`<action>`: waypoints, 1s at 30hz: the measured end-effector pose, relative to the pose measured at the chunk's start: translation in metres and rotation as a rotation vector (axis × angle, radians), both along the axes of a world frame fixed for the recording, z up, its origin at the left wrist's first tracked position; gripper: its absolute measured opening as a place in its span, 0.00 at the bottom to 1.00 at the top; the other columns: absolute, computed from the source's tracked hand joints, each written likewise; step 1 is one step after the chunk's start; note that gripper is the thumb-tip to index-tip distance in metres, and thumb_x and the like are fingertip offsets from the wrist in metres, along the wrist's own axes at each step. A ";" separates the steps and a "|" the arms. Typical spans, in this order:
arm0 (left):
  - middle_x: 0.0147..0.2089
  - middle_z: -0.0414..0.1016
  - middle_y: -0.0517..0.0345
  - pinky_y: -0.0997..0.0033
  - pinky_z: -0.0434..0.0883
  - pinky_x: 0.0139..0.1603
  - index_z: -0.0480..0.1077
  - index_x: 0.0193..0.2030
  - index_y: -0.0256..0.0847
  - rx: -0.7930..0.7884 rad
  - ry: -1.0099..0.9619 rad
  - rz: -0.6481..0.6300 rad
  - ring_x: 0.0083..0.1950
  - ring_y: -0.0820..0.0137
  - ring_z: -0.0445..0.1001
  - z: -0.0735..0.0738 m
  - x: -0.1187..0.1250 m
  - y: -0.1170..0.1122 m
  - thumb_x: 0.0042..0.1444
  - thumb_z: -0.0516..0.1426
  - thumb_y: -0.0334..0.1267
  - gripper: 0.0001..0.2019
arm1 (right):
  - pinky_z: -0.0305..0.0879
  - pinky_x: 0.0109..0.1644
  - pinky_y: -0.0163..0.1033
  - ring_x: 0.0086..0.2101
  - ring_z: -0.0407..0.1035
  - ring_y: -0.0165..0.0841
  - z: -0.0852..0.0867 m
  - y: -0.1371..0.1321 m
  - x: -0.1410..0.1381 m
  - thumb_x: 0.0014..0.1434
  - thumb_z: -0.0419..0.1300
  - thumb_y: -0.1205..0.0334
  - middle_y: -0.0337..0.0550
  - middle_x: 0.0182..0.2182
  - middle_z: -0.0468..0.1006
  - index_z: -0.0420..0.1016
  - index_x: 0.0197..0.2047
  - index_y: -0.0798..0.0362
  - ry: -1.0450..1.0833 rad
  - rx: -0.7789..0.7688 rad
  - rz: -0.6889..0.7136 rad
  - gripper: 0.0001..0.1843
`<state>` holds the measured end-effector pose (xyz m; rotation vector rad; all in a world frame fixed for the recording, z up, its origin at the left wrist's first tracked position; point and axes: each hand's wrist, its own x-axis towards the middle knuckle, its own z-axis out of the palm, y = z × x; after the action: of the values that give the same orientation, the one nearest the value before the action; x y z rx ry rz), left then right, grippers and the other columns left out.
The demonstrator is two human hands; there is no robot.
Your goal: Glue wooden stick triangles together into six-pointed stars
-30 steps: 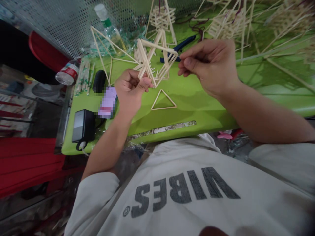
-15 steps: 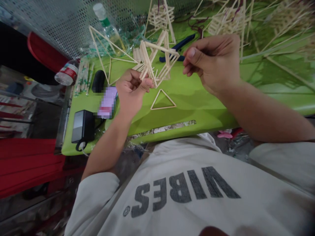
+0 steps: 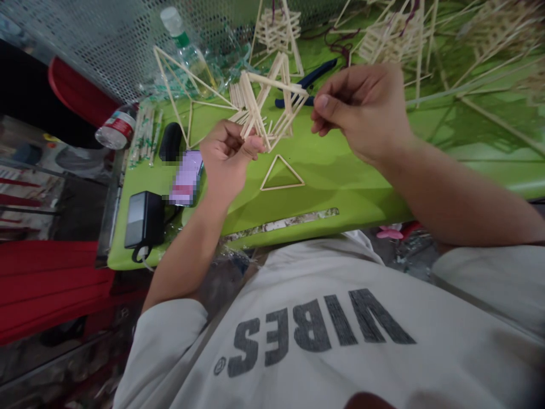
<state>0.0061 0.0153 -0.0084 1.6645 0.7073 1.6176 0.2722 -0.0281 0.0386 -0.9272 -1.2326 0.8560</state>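
Note:
My left hand [image 3: 227,156] is closed round the lower corner of a small frame of pale wooden sticks [image 3: 272,105], holding it above the green table [image 3: 340,187]. My right hand [image 3: 361,111] is pinched, thumb against fingers, right beside the frame's right-hand tip; whether it grips that tip or something tiny I cannot tell. A flat stick triangle [image 3: 281,174] lies on the table just below the frame.
Blue-handled pliers [image 3: 317,76] lie behind the frame. A large open stick pyramid [image 3: 183,96], two plastic bottles [image 3: 117,126], a black adapter [image 3: 143,218], a phone [image 3: 186,177] and a dark case [image 3: 170,142] sit at the left. More stick structures [image 3: 395,40] crowd the back right.
My right hand drew back from the frame's tip half a second ago and has now come close to it again. My left hand and the frame have stayed almost still.

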 end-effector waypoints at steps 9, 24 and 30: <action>0.32 0.83 0.67 0.75 0.72 0.25 0.79 0.39 0.48 0.049 0.000 -0.026 0.26 0.76 0.81 -0.006 -0.001 0.008 0.66 0.83 0.68 0.30 | 0.63 0.34 0.51 0.27 0.60 0.39 -0.007 0.001 0.012 0.74 0.71 0.13 0.37 0.22 0.67 0.71 0.27 0.40 -0.273 0.033 0.069 0.43; 0.31 0.83 0.67 0.75 0.73 0.26 0.81 0.38 0.47 0.026 0.003 -0.034 0.26 0.76 0.80 -0.001 -0.001 0.002 0.64 0.84 0.69 0.30 | 0.88 0.47 0.61 0.36 0.87 0.46 -0.009 -0.003 0.009 0.75 0.80 0.30 0.41 0.39 0.94 0.97 0.43 0.31 -0.306 0.300 -0.126 0.18; 0.31 0.82 0.67 0.75 0.72 0.27 0.81 0.39 0.47 0.010 -0.005 -0.040 0.26 0.77 0.79 -0.002 -0.001 0.002 0.65 0.84 0.67 0.29 | 0.86 0.40 0.54 0.33 0.85 0.41 -0.013 0.002 0.006 0.70 0.81 0.28 0.42 0.40 0.94 0.96 0.43 0.34 -0.256 0.302 -0.115 0.20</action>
<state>0.0052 0.0169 -0.0102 1.6709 0.6602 1.5991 0.2782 -0.0259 0.0253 -0.8695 -1.4658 0.4523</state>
